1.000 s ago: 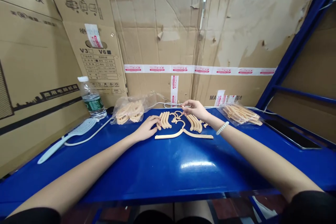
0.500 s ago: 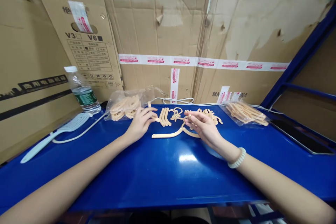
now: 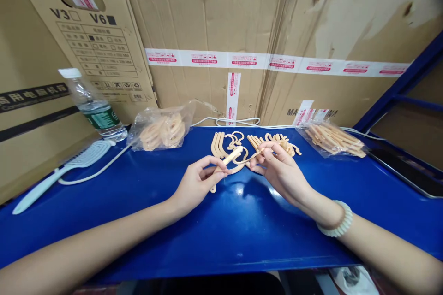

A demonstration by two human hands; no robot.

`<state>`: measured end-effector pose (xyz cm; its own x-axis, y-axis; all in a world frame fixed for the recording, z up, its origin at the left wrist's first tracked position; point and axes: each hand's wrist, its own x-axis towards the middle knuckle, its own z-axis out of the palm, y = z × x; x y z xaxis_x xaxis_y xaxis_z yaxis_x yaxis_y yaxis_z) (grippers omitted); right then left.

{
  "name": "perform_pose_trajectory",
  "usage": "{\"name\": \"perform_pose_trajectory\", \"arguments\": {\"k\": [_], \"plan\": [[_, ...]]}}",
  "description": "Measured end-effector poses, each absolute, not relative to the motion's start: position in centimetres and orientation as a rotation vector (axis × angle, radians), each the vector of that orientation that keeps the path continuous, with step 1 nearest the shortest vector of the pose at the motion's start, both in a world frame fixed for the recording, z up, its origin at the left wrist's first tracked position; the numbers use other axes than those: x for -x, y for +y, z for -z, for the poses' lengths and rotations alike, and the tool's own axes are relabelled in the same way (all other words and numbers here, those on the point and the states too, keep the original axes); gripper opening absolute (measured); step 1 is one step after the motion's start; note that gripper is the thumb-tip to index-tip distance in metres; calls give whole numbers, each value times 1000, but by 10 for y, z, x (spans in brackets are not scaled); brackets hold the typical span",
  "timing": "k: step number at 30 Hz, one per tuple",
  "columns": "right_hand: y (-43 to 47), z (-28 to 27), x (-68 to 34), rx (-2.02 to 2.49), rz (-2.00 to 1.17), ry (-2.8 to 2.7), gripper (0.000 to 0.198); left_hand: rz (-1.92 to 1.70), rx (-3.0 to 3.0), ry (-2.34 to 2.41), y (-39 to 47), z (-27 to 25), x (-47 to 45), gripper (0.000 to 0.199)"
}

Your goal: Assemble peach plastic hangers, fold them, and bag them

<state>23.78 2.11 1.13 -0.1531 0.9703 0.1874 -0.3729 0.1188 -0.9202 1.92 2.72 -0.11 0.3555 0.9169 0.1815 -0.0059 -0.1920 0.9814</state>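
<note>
- Fingers [image 3: 210, 160] of the left hand [image 3: 197, 182] pinch a pale wooden bar [image 3: 233, 155], thumb below, the bar's far end slanting up and to my right.
- Its neighbour, the right hand [image 3: 285, 177], has thumb and index pressed together on a thin wooden piece [image 3: 255, 156] that points left; I cannot tell from here whether it is a hook.
- Both pieces sit between the two hands, just in front of the fingertips, the ends near each other; I cannot tell if they touch.
- Beneath that gap I make out a curved hanger arm [image 3: 238, 168], largely hidden by the hands.
- Beyond the left fingertips, I see curved bars [image 3: 218, 144] side by side on the blue desk [image 3: 221, 239], with loose hooks [image 3: 238, 137] just beside them.
- More bars [image 3: 254, 140] and a pile of small wooden parts [image 3: 283, 142] lie just past the right hand.
- Farther out, I have a clear bag of wooden pieces [image 3: 161, 131] at left and a bag of sticks [image 3: 334, 139] at right.
- Outermost are a bottle [image 3: 100, 115], a hairbrush [image 3: 89, 154] and a dark flat device [image 3: 406, 173], with cardboard [image 3: 207, 27] behind.
</note>
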Motion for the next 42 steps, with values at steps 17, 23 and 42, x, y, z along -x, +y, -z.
{"name": "perform_pose_trajectory", "arguments": {"k": [17, 23, 42], "plan": [[14, -13, -235, 861, -1491, -841, 35, -1123, -1052, 731, 25, 2, -18, 26], [17, -7, -234, 833, -1612, -856, 45, -1125, -1321, 816, 24, 2, -19, 18], [17, -3, -236, 842, -1820, -1072, 19, -1176, -1626, 836, 19, -2, -18, 11]]}}
